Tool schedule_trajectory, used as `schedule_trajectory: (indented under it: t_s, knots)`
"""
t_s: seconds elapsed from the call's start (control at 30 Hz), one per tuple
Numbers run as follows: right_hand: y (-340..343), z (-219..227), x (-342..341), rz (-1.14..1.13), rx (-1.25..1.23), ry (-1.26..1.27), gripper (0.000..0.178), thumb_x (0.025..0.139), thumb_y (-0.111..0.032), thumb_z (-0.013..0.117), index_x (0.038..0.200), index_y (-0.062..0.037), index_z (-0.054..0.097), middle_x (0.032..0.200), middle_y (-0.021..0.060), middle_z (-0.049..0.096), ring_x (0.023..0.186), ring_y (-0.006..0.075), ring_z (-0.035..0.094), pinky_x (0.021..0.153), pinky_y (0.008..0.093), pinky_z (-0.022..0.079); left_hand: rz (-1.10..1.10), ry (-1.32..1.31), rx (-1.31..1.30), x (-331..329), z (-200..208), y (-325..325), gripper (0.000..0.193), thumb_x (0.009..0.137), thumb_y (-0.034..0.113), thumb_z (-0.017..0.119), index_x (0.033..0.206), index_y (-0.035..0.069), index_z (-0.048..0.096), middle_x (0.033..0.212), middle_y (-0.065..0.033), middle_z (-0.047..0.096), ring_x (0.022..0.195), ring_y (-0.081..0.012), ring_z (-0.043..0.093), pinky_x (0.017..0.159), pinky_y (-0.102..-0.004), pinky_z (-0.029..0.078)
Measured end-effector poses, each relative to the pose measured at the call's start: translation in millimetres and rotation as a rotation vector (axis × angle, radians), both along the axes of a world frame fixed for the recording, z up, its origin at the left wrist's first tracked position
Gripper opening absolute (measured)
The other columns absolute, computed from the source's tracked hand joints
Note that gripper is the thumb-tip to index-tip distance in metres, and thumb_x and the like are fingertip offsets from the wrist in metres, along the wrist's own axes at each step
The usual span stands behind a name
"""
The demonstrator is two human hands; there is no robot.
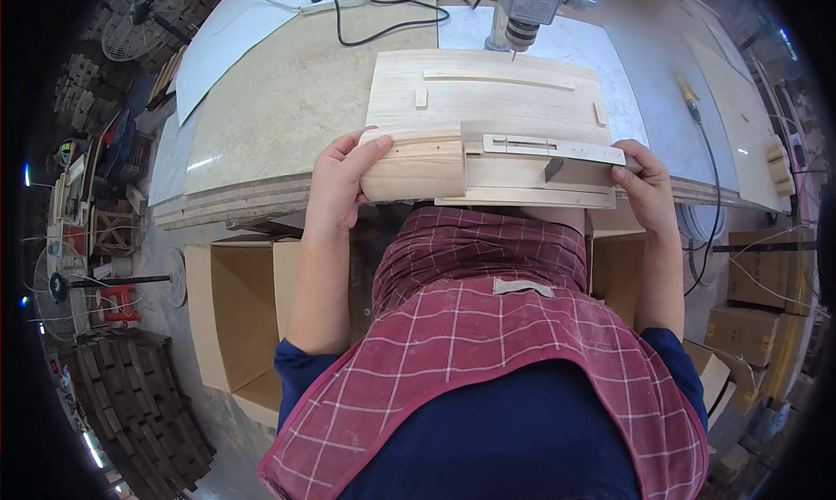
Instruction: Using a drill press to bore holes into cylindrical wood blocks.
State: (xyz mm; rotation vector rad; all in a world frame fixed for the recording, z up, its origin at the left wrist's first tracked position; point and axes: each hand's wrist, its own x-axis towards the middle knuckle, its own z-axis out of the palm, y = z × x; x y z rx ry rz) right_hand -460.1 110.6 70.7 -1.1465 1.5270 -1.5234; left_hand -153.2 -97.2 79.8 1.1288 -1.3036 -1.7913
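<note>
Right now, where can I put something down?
Left: tan tabletop between the black cable and left hand. Right: grey tabletop between the wooden panel and yellow-tipped cable. Crowded: the panel, with its wooden strips.

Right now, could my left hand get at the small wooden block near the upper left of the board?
Probably yes, but it would likely need freeing first: your left hand grips the pale wooden piece. Nothing visible covers the small wooden block, and the drill is farther right.

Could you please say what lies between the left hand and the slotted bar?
In the head view, the wooden piece lies there: the left hand grips its left end; the slotted bar is right of it.
</note>
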Motion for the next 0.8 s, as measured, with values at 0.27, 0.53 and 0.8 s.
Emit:
schedule_trajectory:
  t_s: [0.27, 0.53, 0.8]
  knots:
    - [12.9, -19.0, -11.5, -0.083, 0.055, 0.031, 0.028, 0.078, 0.000, 0.058, 0.106, -0.0002, 0.054, 0.098, 0.0013, 0.055, 0.090, 0.0088, 0.050, 0.081, 0.0223, 0.038, 0.044, 0.722, 0.505, 9.1, -32.0, -5.3, 0.047, 0.085, 0.039, 0.043, 0.118, 0.005, 0.045, 0.107, -0.0096, 0.054, 0.088, -0.0213, 0.058, 0.051, -0.0291, 0.049]
    - [-5.0, -54.7, -19.5, -0.040, 0.027, -0.157, 0.033, 0.082, -0.003, 0.055, 0.114, 0.0002, 0.048, 0.102, 0.0055, 0.055, 0.094, 0.0116, 0.050, 0.084, 0.0246, 0.038, -0.130, 1.258, 0.513, 77.5, -78.6, -3.5, 0.045, 0.086, 0.039, 0.037, 0.117, 0.008, 0.047, 0.109, -0.0094, 0.056, 0.092, -0.0264, 0.059, 0.065, -0.0390, 0.052]
    - [-8.2, -46.9, -43.3, -0.069, 0.113, -0.068, 0.041, 0.085, -0.009, 0.054, 0.121, 0.0018, 0.038, 0.109, 0.0114, 0.052, 0.100, 0.0177, 0.050, 0.090, 0.0310, 0.036, 0.469, 0.821, 0.297, 215.1, -87.1, 34.3, 0.044, 0.080, 0.024, 0.059, 0.118, 0.007, 0.047, 0.112, -0.0084, 0.054, 0.100, -0.0228, 0.055, 0.079, -0.0417, 0.048]
